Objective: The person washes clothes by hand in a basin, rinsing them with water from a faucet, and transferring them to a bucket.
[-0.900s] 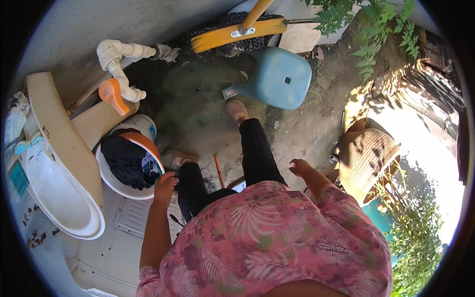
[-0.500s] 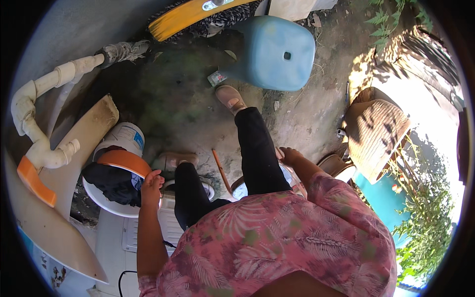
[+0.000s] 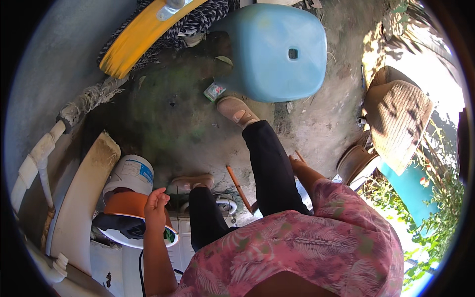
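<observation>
My left hand, with loosely bent fingers apart and nothing seen in them, hovers over the right side of an orange basin. Whether it touches the rim I cannot tell. Dark clothes lie below the orange basin, in a white basin. Beside my right leg, my right hand closes around the end of a thin brown bar; my leg and sleeve hide most of what it belongs to. A similar orange-brown bar slants up on the leg's other side.
A light blue plastic stool stands ahead, near a small packet. At left are a white bucket, a pale curved panel and a wall pipe. A yellow curved piece lies far left, a woven brown piece at right.
The view has shifted, so the stool looks nearer and the bucket and basins sit lower. My left hand's fingers have loosened by the orange basin. My right hand stays at the bar.
</observation>
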Tool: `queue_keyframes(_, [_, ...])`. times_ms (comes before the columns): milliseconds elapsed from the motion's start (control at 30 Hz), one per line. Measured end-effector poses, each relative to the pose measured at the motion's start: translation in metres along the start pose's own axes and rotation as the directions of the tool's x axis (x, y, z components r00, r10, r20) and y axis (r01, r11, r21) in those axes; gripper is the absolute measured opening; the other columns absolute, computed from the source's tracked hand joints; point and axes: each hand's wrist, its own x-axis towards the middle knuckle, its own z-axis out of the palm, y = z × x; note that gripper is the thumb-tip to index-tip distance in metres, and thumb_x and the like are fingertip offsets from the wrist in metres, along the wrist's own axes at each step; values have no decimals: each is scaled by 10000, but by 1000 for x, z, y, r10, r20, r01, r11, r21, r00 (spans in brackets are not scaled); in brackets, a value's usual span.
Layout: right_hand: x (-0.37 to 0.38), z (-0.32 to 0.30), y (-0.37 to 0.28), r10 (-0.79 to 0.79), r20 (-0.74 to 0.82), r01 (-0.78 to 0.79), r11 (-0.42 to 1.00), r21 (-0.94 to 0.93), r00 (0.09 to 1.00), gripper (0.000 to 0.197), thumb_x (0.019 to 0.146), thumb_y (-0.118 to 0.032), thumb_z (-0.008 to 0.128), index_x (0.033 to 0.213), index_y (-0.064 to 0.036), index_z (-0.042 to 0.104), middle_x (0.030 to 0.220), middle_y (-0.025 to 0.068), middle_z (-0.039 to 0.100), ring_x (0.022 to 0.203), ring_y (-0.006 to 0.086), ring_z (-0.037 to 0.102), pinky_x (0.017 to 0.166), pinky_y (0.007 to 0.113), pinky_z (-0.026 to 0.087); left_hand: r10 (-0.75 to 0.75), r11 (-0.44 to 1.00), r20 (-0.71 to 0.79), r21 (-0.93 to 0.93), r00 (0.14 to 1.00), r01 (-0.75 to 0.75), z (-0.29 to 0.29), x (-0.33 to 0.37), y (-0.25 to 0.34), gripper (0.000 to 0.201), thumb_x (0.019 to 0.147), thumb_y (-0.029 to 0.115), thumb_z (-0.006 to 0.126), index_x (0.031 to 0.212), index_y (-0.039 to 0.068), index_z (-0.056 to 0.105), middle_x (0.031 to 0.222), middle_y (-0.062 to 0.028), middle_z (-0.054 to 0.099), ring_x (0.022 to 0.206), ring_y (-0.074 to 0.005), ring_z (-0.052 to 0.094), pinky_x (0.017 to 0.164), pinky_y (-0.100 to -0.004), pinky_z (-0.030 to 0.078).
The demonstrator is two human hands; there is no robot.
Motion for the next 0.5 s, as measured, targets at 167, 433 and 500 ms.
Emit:
queue_keyframes(167, [78,61,59,-255,-49,259,962,88,966,500,883,-344,387,1281,-43,375,1212,179,501,1085,248,528,963,381,357,47,999,-18,-19,999,-47,-9,20,14,218,896,127,479,1081,26,534,845,-24,558,801,-94,510,768,-236,404])
queue_keyframes(433, [32,9,59,-61,-175,62,998,2,983,319,876,-261,425,1109,-57,502,1089,211,553,917,349,585,784,462,470,129,989,-49,-63,990,-132,-4,31,24,224,899,140,484,1079,15,531,858,-30,560,804,-93,502,781,-234,404])
queue_keyframes(500, [22,-2,42,-27,-204,36,999,41,979,315,875,-267,426,1104,-66,505,1038,211,574,915,354,585,780,457,473,137,987,-59,-74,989,-141,-3,36,31,220,899,129,482,1079,14,531,860,-28,556,807,-91,501,786,-231,400])
